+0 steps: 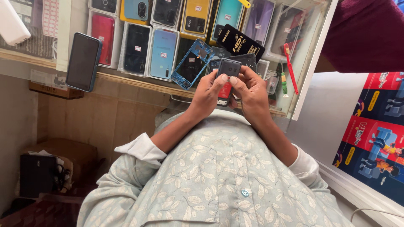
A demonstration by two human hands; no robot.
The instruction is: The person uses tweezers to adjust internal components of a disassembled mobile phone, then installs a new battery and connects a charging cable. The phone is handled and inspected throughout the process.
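I saw both hands held over the glass counter's near edge, gripping a small dark phone with a red part below. Left hand and right hand had fingers curled round it, thumbs pressed on its back. Blue phone frame lay just beside; red toothbrush near the right edge.

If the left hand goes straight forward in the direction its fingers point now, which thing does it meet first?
The left hand already grips the dark opened phone together with the right hand. Past that, the line seems to lead to the blue phone frame lying on the glass counter, though depth is hard to judge.
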